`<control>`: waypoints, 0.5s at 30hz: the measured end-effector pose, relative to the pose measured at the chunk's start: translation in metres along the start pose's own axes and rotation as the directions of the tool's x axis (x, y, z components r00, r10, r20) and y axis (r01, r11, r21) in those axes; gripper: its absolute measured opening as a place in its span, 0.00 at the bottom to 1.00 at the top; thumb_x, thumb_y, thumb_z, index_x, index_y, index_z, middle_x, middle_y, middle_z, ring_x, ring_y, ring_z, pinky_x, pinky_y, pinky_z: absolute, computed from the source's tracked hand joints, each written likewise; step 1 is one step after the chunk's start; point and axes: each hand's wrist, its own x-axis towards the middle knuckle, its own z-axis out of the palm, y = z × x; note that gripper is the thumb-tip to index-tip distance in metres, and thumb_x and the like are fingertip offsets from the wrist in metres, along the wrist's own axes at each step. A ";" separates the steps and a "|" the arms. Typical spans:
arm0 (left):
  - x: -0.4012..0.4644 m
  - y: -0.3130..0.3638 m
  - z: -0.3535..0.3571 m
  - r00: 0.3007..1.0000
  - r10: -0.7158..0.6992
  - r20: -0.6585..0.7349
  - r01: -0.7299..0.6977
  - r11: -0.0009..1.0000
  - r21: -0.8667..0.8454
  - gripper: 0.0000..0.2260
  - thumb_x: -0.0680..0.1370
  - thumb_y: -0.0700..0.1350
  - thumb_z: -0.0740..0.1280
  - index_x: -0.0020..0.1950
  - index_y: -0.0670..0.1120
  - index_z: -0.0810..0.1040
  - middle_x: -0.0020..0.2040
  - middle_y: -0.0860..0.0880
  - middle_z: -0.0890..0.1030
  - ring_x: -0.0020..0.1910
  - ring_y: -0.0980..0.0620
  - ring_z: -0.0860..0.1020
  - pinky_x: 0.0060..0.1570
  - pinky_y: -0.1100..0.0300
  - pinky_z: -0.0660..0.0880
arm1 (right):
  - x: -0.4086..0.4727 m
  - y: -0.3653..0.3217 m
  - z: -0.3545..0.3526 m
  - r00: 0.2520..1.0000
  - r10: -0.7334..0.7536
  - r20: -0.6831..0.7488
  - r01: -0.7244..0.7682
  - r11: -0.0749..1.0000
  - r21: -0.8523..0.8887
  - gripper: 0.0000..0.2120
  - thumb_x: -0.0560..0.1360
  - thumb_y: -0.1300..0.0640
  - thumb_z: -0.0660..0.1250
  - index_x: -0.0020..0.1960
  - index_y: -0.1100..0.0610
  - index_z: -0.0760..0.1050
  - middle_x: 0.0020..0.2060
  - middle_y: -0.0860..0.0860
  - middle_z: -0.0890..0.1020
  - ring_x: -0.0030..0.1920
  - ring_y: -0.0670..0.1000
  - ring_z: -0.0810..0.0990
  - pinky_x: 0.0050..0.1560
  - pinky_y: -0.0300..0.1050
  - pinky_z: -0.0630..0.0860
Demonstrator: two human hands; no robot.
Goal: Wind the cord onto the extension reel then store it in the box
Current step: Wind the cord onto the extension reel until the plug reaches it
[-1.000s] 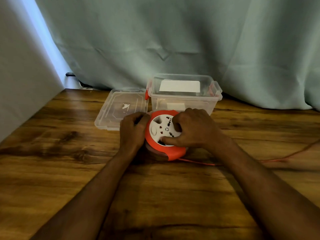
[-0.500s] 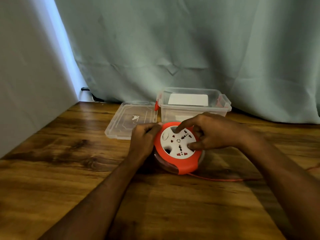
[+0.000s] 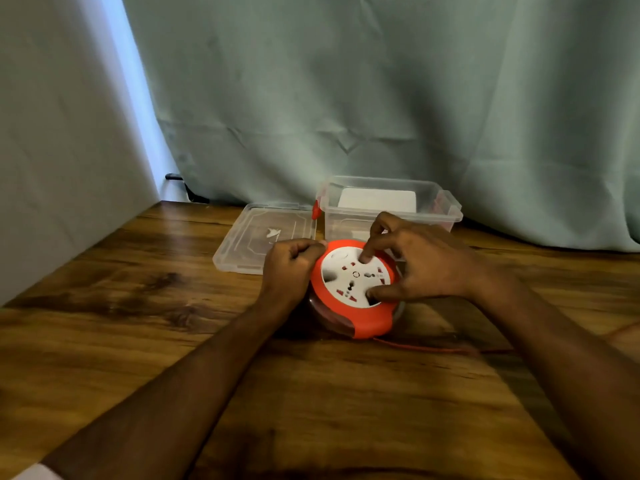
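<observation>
1. Both hands work the extension reel (image 3: pixel 353 289). My left hand (image 3: pixel 291 268) grips its orange rim on the side away from my right hand, fingers curled round the edge to brace the housing.
2. My right hand (image 3: pixel 419 268) sits on the white socket face: a fingertip presses into a recess at the far side, the thumb into another at the near side, so it grasps the turning face between them.
3. Change from half a second ago: the finger has travelled round the face and the thumb now sits at the near edge. I judge that a further part-turn of winding is done.
4. Cord (image 3: pixel 433 346) trails from the reel's near edge, under my right forearm and away past it. Less of it shows than a second ago, but winding is not complete.
5. Beyond my hands stands the open box (image 3: pixel 446 216), its lid (image 3: pixel 242 251) flat beyond my left hand. Storage is not yet begun.
</observation>
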 end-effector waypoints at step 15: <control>-0.002 -0.001 0.004 0.997 0.073 0.013 -0.073 0.997 0.023 0.09 0.82 0.45 0.67 0.49 0.47 0.87 0.45 0.44 0.89 0.44 0.45 0.88 0.50 0.41 0.85 | 0.004 -0.017 0.003 1.000 0.021 -0.006 -0.021 1.000 0.023 0.24 0.72 0.30 0.68 0.34 0.49 0.79 0.34 0.45 0.83 0.34 0.43 0.82 0.33 0.40 0.75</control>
